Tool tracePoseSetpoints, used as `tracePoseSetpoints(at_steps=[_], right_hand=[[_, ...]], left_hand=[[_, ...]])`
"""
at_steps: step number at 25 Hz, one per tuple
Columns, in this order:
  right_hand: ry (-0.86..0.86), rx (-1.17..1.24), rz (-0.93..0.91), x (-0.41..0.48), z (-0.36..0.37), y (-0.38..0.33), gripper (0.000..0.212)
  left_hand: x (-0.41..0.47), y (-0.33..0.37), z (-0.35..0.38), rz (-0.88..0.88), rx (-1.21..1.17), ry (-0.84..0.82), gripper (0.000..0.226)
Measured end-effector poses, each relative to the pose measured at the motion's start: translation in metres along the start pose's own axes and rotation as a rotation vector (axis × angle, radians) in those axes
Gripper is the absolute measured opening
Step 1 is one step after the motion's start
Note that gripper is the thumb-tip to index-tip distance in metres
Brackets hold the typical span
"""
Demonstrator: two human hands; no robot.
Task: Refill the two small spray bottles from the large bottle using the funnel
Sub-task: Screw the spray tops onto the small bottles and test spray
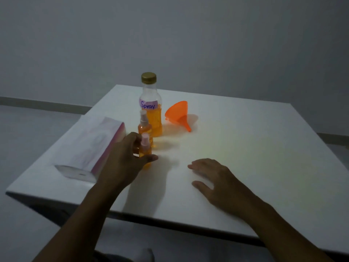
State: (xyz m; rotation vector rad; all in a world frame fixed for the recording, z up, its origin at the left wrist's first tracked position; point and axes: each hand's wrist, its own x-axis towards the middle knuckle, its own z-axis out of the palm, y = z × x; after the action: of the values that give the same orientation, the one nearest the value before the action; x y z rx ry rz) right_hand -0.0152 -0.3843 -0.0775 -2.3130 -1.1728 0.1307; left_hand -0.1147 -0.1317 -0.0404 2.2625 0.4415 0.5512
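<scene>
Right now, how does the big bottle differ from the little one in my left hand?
The large bottle is far taller than the small spray bottle. The large bottle has a gold cap and a "Spray" label; the small one has a pink pump top. The large bottle stands free; your left hand grips the small one. Both hold orange liquid.

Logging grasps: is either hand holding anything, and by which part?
The left hand grips the nearer small orange pink-capped spray bottle round its body, below the cap. The right hand lies open on the white table, holding nothing.
</scene>
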Motion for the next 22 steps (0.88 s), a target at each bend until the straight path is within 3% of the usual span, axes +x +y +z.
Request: tracePoseSetpoints(at_steps=[8, 14, 16, 18, 20, 22], right_hand=[[0.053, -0.138, -0.021, -0.002, 0.028, -0.002, 0.059], [0.078, -0.136, -0.021, -0.002, 0.029, -0.002, 0.059], [0.075, -0.133, -0.018, -0.002, 0.029, -0.001, 0.059], [0.076, -0.127, -0.025, -0.001, 0.028, -0.002, 0.060], [0.083, -0.119, -0.030, -0.001, 0.029, -0.002, 0.059], [0.094, -0.117, -0.035, -0.001, 0.030, -0.002, 0.058]], left_hand=[[0.004, -0.009, 0.000, -0.037, 0.020, 0.041, 0.056], [0.002, -0.003, -0.016, 0.000, 0.061, -0.074, 0.060], [-0.005, 0.000, -0.038, 0.060, 0.099, 0.010, 0.053], [-0.016, -0.006, -0.061, 0.133, 0.177, 0.201, 0.040], [-0.022, -0.023, -0.073, 0.073, 0.333, 0.347, 0.039], [-0.021, -0.042, -0.072, -0.060, 0.502, 0.311, 0.048]])
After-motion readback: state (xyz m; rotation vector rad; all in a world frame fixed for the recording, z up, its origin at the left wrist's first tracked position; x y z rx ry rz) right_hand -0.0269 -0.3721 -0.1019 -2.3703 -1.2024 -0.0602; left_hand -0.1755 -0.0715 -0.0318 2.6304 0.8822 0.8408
